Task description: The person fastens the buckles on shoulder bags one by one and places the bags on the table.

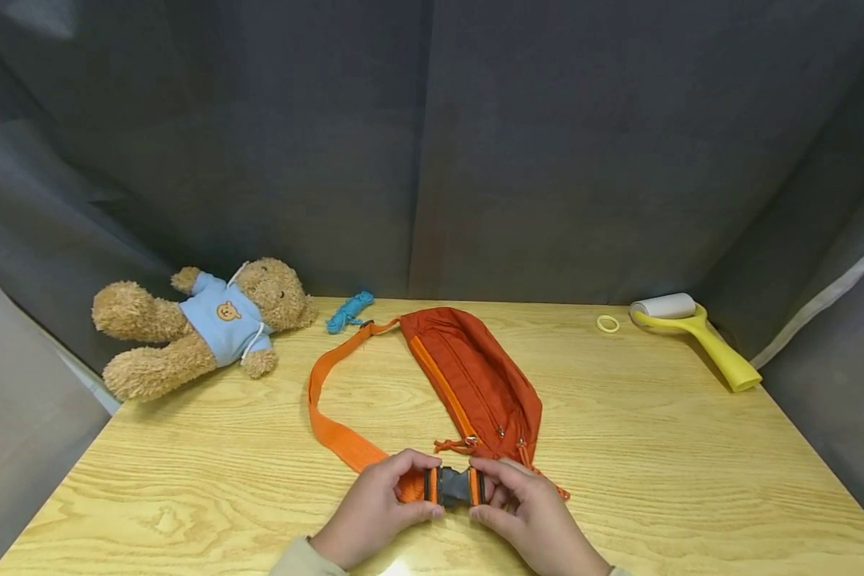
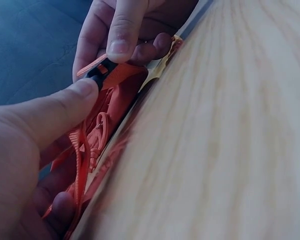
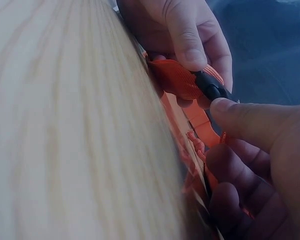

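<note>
A black side-release buckle lies between my two hands near the table's front edge, its two halves joined. My left hand pinches its left end between thumb and fingers, where the orange strap loops through. On the opposite end, my right hand grips with thumb and forefinger. The red-orange waist bag lies flat just beyond the hands, zippers facing up. In the left wrist view both thumbs press on the buckle. The right wrist view shows the buckle held slightly above the table.
A teddy bear in a blue shirt lies at the back left, beside a blue cord bundle. At the back right are a pale yellow ring and a yellow-handled lint roller. Dark curtains enclose the table.
</note>
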